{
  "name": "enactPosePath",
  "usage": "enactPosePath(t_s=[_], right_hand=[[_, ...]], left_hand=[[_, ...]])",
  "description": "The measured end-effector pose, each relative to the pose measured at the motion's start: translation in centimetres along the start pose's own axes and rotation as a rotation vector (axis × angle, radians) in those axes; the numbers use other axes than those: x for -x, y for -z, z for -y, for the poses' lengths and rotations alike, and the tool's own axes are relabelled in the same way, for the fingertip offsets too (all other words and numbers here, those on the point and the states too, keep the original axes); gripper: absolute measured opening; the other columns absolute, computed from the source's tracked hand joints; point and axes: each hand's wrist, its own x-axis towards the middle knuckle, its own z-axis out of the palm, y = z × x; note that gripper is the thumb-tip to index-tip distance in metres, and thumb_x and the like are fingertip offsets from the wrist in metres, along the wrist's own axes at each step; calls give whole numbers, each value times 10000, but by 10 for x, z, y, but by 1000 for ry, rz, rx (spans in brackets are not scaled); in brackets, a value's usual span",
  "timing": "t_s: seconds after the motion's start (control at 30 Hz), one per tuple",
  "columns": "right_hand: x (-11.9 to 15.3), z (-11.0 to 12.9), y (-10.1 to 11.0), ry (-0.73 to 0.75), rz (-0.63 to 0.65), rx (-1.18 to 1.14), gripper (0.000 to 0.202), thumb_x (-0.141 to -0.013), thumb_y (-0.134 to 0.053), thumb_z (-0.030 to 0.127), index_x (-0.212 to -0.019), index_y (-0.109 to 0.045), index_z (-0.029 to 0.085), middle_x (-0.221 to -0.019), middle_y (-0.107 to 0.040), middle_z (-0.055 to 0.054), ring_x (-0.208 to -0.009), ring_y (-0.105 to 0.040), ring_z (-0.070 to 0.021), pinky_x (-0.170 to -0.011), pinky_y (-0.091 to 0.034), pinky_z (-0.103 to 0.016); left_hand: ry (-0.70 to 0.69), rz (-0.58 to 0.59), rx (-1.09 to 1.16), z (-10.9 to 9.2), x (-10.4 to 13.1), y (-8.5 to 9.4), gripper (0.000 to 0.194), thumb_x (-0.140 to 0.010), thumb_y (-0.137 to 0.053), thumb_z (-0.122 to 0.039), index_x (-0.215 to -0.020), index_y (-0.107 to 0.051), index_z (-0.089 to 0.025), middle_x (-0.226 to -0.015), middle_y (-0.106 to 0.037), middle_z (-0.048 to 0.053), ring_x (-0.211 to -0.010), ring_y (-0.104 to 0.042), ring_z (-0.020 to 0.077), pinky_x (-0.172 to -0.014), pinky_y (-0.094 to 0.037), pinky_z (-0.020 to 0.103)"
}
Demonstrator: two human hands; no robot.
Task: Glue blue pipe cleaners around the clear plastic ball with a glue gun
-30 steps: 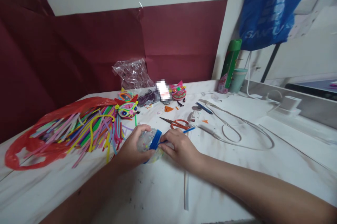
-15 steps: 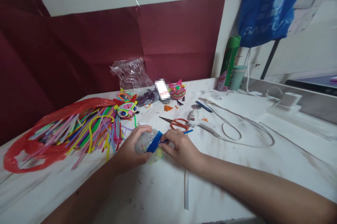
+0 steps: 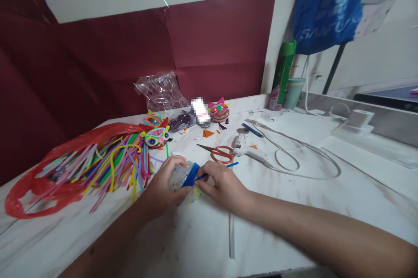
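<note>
At the table [image 3: 196, 243], our left hand [image 3: 168, 182] grasps a clear rounded object [image 3: 178, 175] while our right hand [image 3: 222, 182] pinches its blue strip [image 3: 191, 175]; we should keep that strip taut, turns flat.

Left hand [image 3: 165, 184] holds clear object [image 3: 178, 175] — right hand [image 3: 220, 181], blue strip [image 3: 233, 164].

I count one clear rounded form [image 3: 177, 174], one held blue strip [image 3: 233, 164], one pair of orange-handled scissors [image 3: 212, 151], one glue gun [image 3: 256, 156], one spray can [image 3: 283, 66], one cup [image 3: 294, 93] and two animal heads [image 3: 156, 137], perhaps three.
</note>
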Motion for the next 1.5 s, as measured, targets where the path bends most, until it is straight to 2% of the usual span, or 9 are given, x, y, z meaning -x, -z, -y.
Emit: enactPosePath(t_s=[0.2, 0.33, 0.47, 0.57, 0.67, 0.87, 1.13, 1.33, 1.5], right_hand=[[2, 3, 0, -91, 31, -105, 160, -738, -663, 81, -790, -568, 199, -754, -660, -4, -666, -616, -151, -642, -488, -259], [1, 3, 2, -114, 33, -137, 145, -748, -646, 76, -779, -572, 196, -753, -668, -6, -671, -627, -150, -644, -495, -255], [0, 3, 3, -128, 27, -130, 150, -735, -657, 82, -749, -567, 201, -720, -660, 8, -632, -621, -141, -602, -483, -235], [0, 3, 3, -125, 25, -114, 149, -733, -664, 87, -747, -571, 202, -715, -659, 9, -628, -621, -141, -600, -480, -236], [0, 3, 3, -125, 34, -107, 147, -734, -665, 88, -745, -572, 202, -705, -652, 9, -625, -617, -143, -599, -476, -238], [1, 6, 2, -138, 39, -118, 144, -724, -677, 95, -746, -574, 193, -694, -644, 6, -614, -612, -146, -593, -472, -239], [0, 0, 3, -101, 12, -107, 118, -753, -643, 85, -767, -592, 191, -748, -681, -17, -691, -643, -164, -643, -484, -257], [-1, 0, 5, -94, 20, -91, 131, -746, -657, 80, -747, -584, 189, -729, -654, -7, -681, -618, -153, -638, -464, -247], [0, -1, 5, -90, 34, -98, 133, -744, -651, 64, -744, -583, 178, -729, -642, -13, -686, -607, -154, -641, -451, -246]], left_hand=[[-82, 7, 19, 7, 2, -1, 396, -701, -668, -294, -1046, -488, -225, -1187, -539, 102, -1203, -476, 288, -1013, -391, 418], [-115, 21, 37, 14, 2, 0, 436, -712, -675, -365, -1082, -498, -218, -1195, -541, 114, -1207, -472, 298, -1022, -388, 431], [-109, 46, 3, 20, 2, 0, 583, -709, -687, -434, -1207, -480, -212, -1300, -488, 145, -1275, -415, 331, -1071, -332, 469], [-81, 77, -14, 20, 2, 1, 587, -705, -691, -425, -1216, -490, -217, -1394, -420, 153, -1326, -361, 350, -1083, -311, 495], [-40, 107, 9, 16, 1, 1, 574, -718, -676, -413, -1215, -468, -216, -1343, -479, 145, -1301, -407, 329, -1066, -345, 478], [-2, 52, -3, 9, 1, 0, 520, -702, -690, -368, -1155, -483, -219, -1265, -547, 117, -1242, -475, 313, -1028, -390, 451], [-32, 40, 104, 24, 3, -1, 563, -699, -709, -439, -1166, -486, -220, -1291, -525, 122, -1295, -417, 322, -1048, -365, 433], [-81, 14, 107, 32, 3, -8, 702, -709, -691, -507, -1283, -413, -214, -1329, -474, 127, -1289, -410, 317, -1063, -347, 436], [-88, -5, 76, 26, 2, -10, 624, -709, -695, -478, -1224, -463, -213, -1289, -504, 121, -1265, -436, 309, -1065, -342, 443]])
